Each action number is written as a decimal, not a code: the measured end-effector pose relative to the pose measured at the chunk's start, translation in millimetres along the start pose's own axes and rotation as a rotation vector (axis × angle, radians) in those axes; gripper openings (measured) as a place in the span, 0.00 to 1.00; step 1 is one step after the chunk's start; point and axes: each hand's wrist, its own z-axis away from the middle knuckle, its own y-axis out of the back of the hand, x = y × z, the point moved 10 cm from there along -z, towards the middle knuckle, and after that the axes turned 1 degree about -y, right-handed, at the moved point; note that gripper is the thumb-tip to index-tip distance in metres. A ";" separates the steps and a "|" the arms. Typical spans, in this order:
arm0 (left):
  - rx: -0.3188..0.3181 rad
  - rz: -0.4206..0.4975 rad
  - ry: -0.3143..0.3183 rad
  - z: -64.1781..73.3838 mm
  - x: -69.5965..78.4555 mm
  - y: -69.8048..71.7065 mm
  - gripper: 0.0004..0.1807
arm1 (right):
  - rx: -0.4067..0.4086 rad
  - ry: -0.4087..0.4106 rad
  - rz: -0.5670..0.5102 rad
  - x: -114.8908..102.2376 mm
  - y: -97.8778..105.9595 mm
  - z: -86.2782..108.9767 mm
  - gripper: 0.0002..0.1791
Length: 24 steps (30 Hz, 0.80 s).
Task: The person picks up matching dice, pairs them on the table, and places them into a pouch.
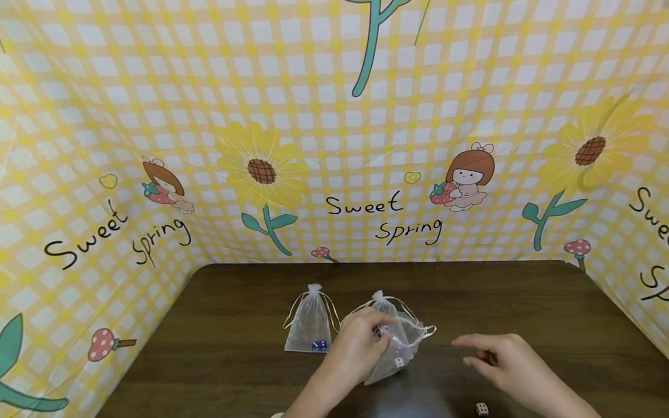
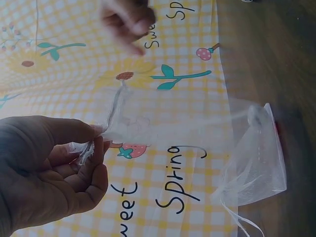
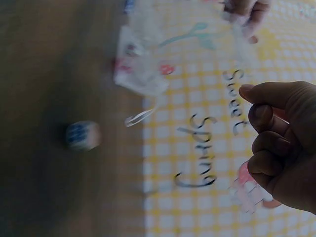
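Observation:
My left hand (image 1: 360, 339) pinches the gathered rim of a sheer white organza pouch (image 2: 177, 118) between thumb and fingers. A white die (image 1: 399, 362) shows at the bottom of that pouch. Behind it, partly covered by the hand and the held pouch, stands a second organza pouch (image 2: 256, 173), with a hint of red inside. To the right, my right hand (image 1: 504, 363) hovers with its index finger extended and its thumb apart, holding nothing. Below that hand, a loose white die (image 1: 481, 409) with dark pips lies on the table; it is blurred in the right wrist view.
Left of the held pouch, another organza drawstring pouch (image 1: 308, 325) stands closed with blue dice (image 1: 319, 345) inside. The dark wooden table (image 1: 219, 348) meets a yellow checked cloth (image 1: 334, 116) at its back and sides.

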 end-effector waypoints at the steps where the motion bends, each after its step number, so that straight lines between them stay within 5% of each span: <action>1: -0.002 0.006 0.003 0.0 -0.1 0.4 0.11 | -0.033 -0.008 -0.029 5.8 -5.2 4.9 0.14; 9: -0.003 0.017 0.003 -0.3 -1.3 0.4 0.10 | -0.264 -0.139 -0.182 50.9 -46.0 46.0 0.14; 17: -0.014 0.031 0.019 0.5 -1.8 0.4 0.11 | -0.335 -0.232 -0.220 71.8 -62.9 63.2 0.13; 24: -0.019 0.015 0.031 1.0 -2.2 -1.8 0.11 | -0.361 -0.322 -0.147 84.1 -66.8 68.4 0.12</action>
